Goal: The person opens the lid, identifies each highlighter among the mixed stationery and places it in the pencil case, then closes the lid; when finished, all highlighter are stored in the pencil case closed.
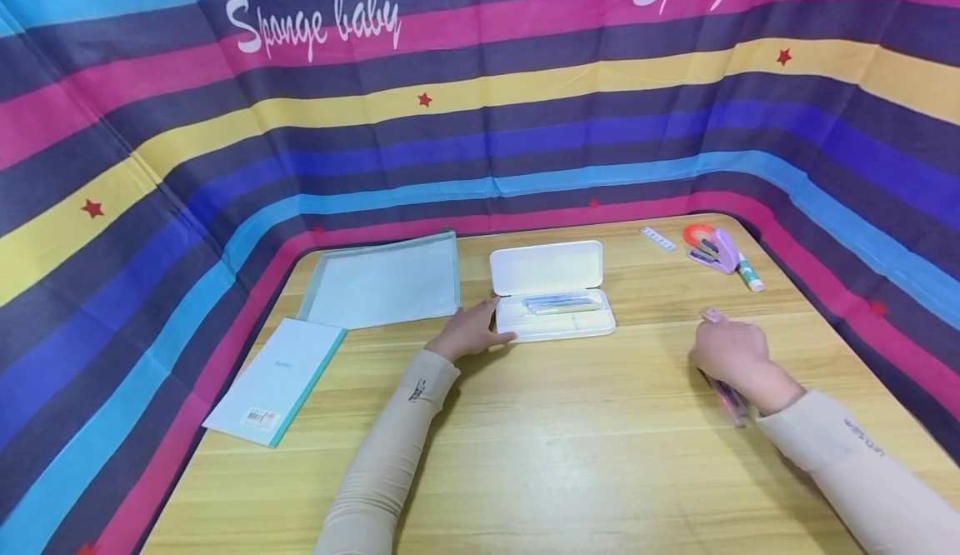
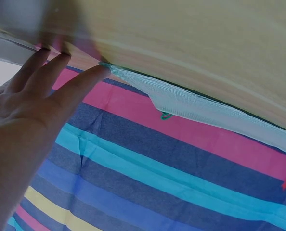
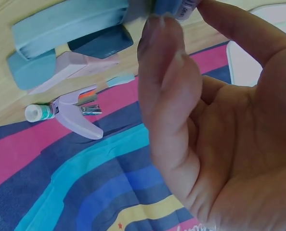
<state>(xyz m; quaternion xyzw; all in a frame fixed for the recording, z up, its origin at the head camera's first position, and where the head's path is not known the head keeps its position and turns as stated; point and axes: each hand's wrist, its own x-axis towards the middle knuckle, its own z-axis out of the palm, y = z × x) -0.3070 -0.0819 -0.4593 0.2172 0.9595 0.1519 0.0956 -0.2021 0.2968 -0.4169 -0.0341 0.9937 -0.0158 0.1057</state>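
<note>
My left hand rests at the left end of an open white pencil case, thumb along its front edge. In the left wrist view the fingers are extended against the tabletop. Several slim pens or pencils lie in the case's back compartment. On the right side of the table, my right hand pinches a small blue piece with a barcode label, mostly hidden by the fingers. Close by lie a light blue block, a dark teal block and a pink block.
A pale mesh zip pouch and a white notebook with teal edge lie at left. At back right are a small white-and-blue strip, an orange ring, a lilac stapler and a glue stick. Striped cloth surrounds the table.
</note>
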